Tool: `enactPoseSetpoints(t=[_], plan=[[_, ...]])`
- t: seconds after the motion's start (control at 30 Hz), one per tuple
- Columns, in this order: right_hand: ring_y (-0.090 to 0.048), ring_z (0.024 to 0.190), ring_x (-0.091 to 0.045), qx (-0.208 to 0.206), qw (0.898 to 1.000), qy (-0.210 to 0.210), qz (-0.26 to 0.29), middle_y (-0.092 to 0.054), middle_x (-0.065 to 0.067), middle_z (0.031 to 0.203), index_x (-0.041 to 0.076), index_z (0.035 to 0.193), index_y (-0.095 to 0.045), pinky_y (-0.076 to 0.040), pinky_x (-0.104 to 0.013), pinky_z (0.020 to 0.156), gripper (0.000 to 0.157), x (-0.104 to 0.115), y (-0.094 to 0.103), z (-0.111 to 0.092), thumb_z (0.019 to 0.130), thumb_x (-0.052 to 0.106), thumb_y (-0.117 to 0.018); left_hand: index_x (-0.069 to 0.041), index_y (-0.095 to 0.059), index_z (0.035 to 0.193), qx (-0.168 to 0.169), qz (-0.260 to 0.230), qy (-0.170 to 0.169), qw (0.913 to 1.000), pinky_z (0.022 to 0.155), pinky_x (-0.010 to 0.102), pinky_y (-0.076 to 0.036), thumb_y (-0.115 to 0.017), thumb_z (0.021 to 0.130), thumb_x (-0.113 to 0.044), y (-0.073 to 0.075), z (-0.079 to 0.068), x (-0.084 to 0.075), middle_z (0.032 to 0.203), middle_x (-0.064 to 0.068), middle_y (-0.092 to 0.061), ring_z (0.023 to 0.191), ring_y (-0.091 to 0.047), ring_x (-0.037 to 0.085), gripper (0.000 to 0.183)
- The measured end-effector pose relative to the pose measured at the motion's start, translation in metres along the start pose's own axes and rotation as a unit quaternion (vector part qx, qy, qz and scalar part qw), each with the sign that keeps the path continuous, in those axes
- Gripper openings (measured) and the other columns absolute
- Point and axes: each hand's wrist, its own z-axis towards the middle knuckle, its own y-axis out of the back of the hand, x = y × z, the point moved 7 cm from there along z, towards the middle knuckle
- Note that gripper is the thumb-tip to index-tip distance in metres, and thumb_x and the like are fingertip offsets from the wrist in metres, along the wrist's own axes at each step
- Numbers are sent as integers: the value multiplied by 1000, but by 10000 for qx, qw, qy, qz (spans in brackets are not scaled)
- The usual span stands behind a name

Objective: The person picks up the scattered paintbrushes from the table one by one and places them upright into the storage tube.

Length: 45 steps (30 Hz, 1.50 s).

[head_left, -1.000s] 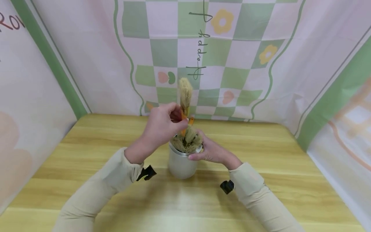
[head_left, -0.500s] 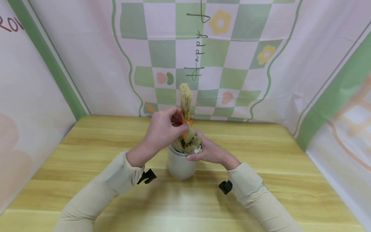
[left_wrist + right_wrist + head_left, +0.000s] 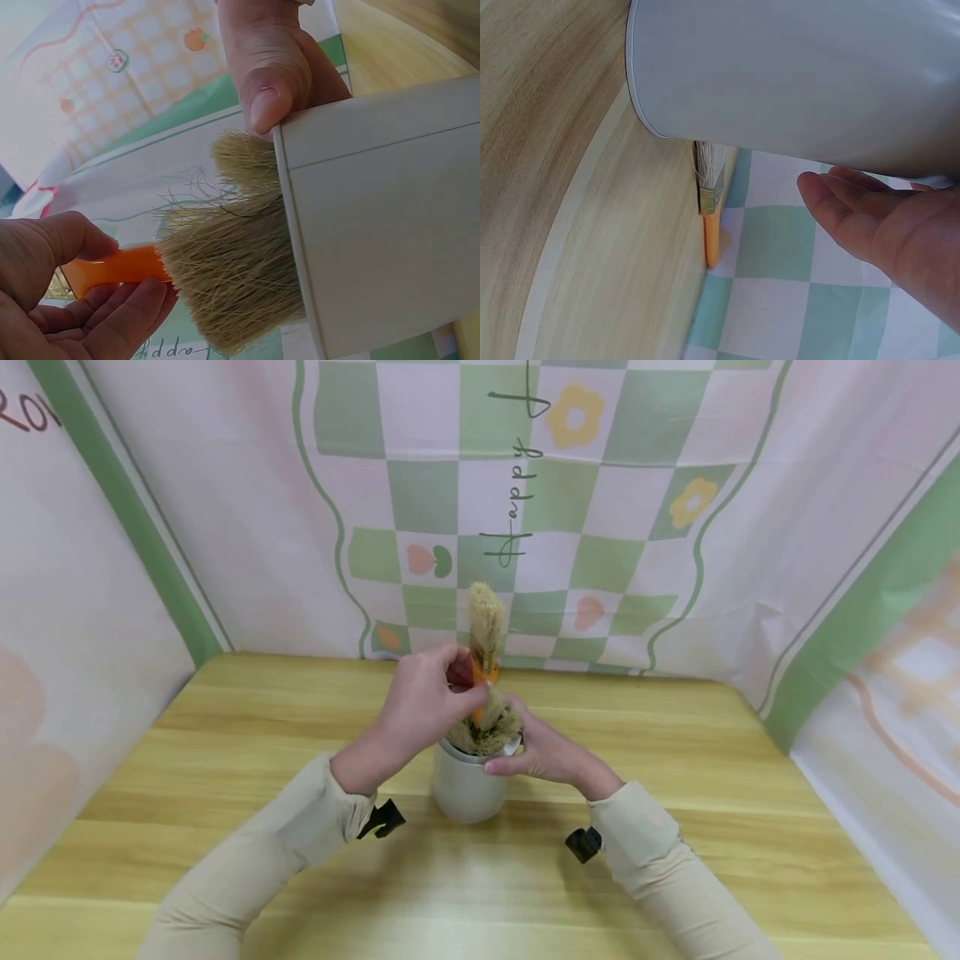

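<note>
A white cylindrical can [image 3: 468, 789] stands upright on the table, with pale brush bristles [image 3: 232, 277] sticking out of its mouth. Above it, my left hand [image 3: 427, 702] pinches the orange handle [image 3: 124, 266] of a paintbrush [image 3: 486, 614] between thumb and fingers. That brush points bristles up, its handle's lower end down among the other bristles; whether it has passed the rim is hidden. My right hand [image 3: 551, 747] grips the can's right side at the rim, thumb in front, fingers behind.
Behind the can another paintbrush [image 3: 710, 187] with an orange handle lies on the wooden table [image 3: 637, 860]. A printed checkered cloth [image 3: 555, 502] hangs at the table's back edge, and more cloth borders both sides.
My left hand and the pinched paintbrush have come down a little toward the can. My right hand keeps its hold on the can, which stays in place.
</note>
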Motion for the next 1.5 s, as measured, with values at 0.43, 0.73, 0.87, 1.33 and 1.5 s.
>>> enactPoseSetpoints(t=[0.43, 0.73, 0.87, 1.33, 1.5], plan=[[-38, 137, -32, 37, 9999, 98, 75, -32, -14, 152, 16, 154, -4, -33, -52, 113, 103, 0, -2, 1, 83, 30, -77, 1, -67, 96, 252, 236, 181, 9992, 68, 24, -58, -69, 84, -8, -8, -1, 4, 91, 13, -72, 81, -71, 20, 16], [-40, 135, -32, -14, 9999, 33, 106, -34, -14, 150, 17, 154, -6, -34, -51, 112, 102, -2, -1, 3, 82, 28, -78, 0, -67, 96, 248, 321, 225, 9989, 69, 24, -58, -70, 84, -10, -8, 0, 6, 91, 11, -72, 81, -71, 19, 16], [-42, 134, -33, -55, 10000, -39, 45, -37, -16, 148, 16, 153, -6, -36, -51, 111, 103, -3, -1, 2, 81, 29, -78, 1, -67, 100, 312, 392, 400, 9979, 71, 25, -58, -71, 84, -12, -9, -1, 10, 95, 12, -72, 85, -71, 19, 21], [-34, 140, -37, -91, 9992, 383, -60, -26, -18, 154, 11, 153, -5, -24, -55, 117, 110, 4, 3, 7, 77, 34, -81, 3, -69, 100, -270, 588, 885, 9940, 76, 32, -58, -76, 81, -19, 20, -17, 24, 92, 14, -73, 83, -72, 22, 29], [-31, 142, -36, -24, 9993, 379, -18, -24, -16, 155, 13, 154, -4, -21, -55, 118, 110, 2, 1, 8, 77, 34, -80, 3, -69, 99, -395, 354, 926, 9943, 75, 31, -59, -71, 83, -14, 23, -20, 31, 90, 14, -73, 83, -72, 23, 22]])
